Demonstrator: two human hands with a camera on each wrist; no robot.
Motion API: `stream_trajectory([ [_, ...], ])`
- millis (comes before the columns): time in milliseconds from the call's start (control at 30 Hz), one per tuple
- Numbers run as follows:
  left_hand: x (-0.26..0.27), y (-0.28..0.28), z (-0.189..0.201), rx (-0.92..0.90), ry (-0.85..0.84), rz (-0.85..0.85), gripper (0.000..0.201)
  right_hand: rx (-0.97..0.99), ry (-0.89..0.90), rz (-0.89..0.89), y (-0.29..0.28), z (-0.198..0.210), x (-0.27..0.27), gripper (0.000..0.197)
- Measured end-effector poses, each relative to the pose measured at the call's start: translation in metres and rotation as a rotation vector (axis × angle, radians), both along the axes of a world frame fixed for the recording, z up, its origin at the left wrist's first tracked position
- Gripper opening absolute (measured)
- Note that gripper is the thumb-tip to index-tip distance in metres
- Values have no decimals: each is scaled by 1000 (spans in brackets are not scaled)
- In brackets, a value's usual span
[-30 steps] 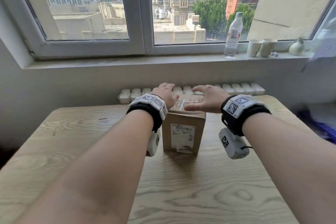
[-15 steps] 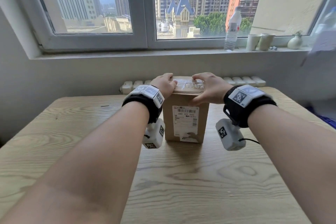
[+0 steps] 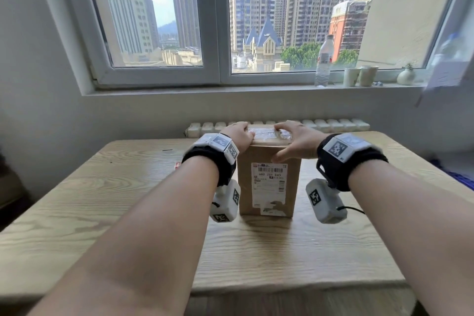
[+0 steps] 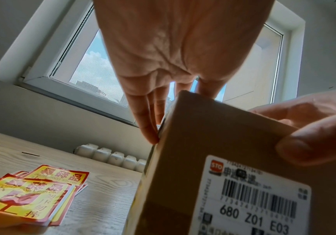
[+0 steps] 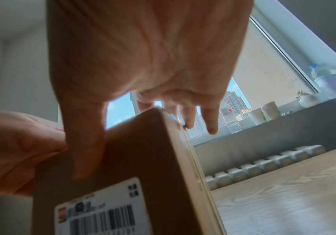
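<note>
Cardboard parcel (image 3: 269,182) stands upright on the counter (image 3: 128,187). Left hand (image 3: 237,133) and right hand (image 3: 295,141) clasp its taped top, right thumb seemingly pressing the labelled front.

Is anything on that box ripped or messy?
Yes: the label on the box looks torn and patchy along its bottom edge. The box stands upright, with the left hand and right hand holding its top.

wooden table (image 3: 256,251), cardboard box (image 3: 269,187), fragile stickers (image 4: 32,190)
</note>
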State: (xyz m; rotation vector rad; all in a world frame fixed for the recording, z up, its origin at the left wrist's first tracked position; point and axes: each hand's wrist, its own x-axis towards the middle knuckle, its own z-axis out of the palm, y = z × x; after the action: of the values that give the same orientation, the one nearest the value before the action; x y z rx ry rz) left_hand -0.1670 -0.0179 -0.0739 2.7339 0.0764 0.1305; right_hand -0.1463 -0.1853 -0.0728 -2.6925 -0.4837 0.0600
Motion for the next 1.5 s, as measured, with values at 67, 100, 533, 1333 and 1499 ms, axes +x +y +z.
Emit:
stream_trajectory([
  [67, -1, -1, 0, -22, -1, -11, 51, -13, 3, -7, 3, 4, -4, 93],
  [100, -2, 1, 0, -38, -1, -13, 50, -1, -10, -6, 6, 6, -6, 91],
  [533, -13, 153, -24, -69, 27, 231, 36, 148, -193, 211, 162, -5, -13, 36],
  [1333, 49, 199, -141, -762, 193, 507, 36, -198, 70, 192, 230, -144, 66, 31],
  [1499, 47, 195, -138, -732, 187, 526, 37, -155, 66, 193, 226, -146, 65, 30],
])
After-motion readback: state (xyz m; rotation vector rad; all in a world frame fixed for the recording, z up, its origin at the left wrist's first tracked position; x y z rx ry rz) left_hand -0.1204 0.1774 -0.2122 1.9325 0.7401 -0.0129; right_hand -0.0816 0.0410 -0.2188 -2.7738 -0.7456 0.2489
